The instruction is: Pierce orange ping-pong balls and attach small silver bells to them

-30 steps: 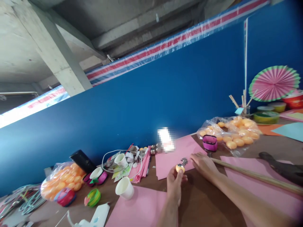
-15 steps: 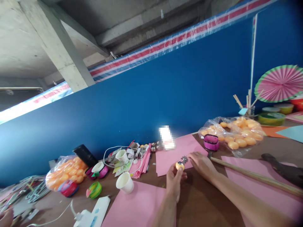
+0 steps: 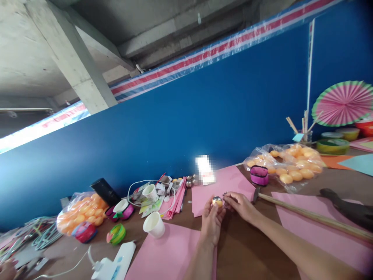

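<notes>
My left hand [image 3: 213, 222] is closed around a small orange ball [image 3: 218, 203] whose upper part is covered in shiny silver. Just to its right, my right hand [image 3: 238, 203] pinches a small silvery piece [image 3: 225, 194], partly hidden by the fingertips, close beside the ball. Both hands are above the brown table [image 3: 250, 249], at the near edge of a pink sheet [image 3: 224, 182]. Silvery balls [image 3: 189, 181] sit at the back by the blue wall.
A hammer [image 3: 309, 213] lies right of my right arm. Behind it are a magenta band [image 3: 259, 175] and a bag of orange balls [image 3: 303, 163]. To the left stand a white cup [image 3: 154, 225], a power strip [image 3: 122, 258] and another ball bag [image 3: 84, 212]. Another person's hand [image 3: 8, 269] is at lower left.
The left hand has turned the ball and moved slightly left. The right hand has come closer to it, and the silvery piece now shows less between the fingers.
</notes>
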`<state>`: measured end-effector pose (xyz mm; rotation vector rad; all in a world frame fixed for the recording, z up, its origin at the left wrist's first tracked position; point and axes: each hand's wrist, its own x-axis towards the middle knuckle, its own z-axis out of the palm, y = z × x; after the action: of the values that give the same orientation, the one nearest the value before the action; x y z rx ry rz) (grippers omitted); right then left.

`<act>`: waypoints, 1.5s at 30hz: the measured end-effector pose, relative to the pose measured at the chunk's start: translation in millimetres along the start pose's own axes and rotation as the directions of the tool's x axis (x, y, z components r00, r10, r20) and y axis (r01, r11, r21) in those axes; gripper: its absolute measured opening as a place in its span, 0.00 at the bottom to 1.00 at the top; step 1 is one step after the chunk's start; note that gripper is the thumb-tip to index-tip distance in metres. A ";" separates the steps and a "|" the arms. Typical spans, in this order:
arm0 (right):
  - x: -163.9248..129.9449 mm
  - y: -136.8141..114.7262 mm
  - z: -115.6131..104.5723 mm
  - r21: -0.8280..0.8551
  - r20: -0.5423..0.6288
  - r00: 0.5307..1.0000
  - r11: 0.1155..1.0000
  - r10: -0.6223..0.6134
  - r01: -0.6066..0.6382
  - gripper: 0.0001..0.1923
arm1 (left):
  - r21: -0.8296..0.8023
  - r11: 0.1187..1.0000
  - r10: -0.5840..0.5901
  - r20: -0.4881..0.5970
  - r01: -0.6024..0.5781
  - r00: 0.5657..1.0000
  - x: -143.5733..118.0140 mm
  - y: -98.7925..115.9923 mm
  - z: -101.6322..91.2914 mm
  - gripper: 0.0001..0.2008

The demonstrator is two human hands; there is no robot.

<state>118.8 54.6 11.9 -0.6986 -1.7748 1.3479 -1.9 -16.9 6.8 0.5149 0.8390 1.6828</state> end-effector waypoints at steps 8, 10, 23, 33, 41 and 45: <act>4.8 15.1 -4.5 0.175 0.019 0.994 0.979 0.106 -0.108 0.12 | 0.014 1.000 -0.004 0.026 0.003 1.000 -0.4 0.5 -1.2 0.21; 4.4 12.9 -3.5 0.174 0.033 0.996 0.981 0.082 -0.086 0.11 | 0.022 1.000 -0.007 0.030 0.006 1.000 -0.2 0.2 -1.6 0.20; 5.6 15.0 -3.1 0.203 0.029 0.995 0.974 0.097 -0.101 0.11 | 0.038 0.999 0.010 -0.013 -0.009 1.000 3.7 -2.3 -1.4 0.18; 4.4 12.2 -5.1 0.163 0.042 0.996 0.983 0.080 -0.086 0.10 | 0.014 1.000 0.017 0.026 -0.017 1.000 1.0 -0.9 0.3 0.20; 2.8 5.6 -4.8 0.127 0.031 0.998 0.990 0.060 -0.064 0.11 | 0.022 1.000 0.019 0.048 -0.020 0.999 0.7 -0.4 0.4 0.22; 1.8 -1.5 -5.0 0.152 0.053 0.998 0.988 0.013 -0.021 0.09 | 0.026 1.000 0.011 0.044 -0.012 0.999 1.0 0.1 0.5 0.23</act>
<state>122.1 58.2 14.5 -0.6007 -1.6883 1.5081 -1.9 -15.8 7.2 0.5738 0.8287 1.6672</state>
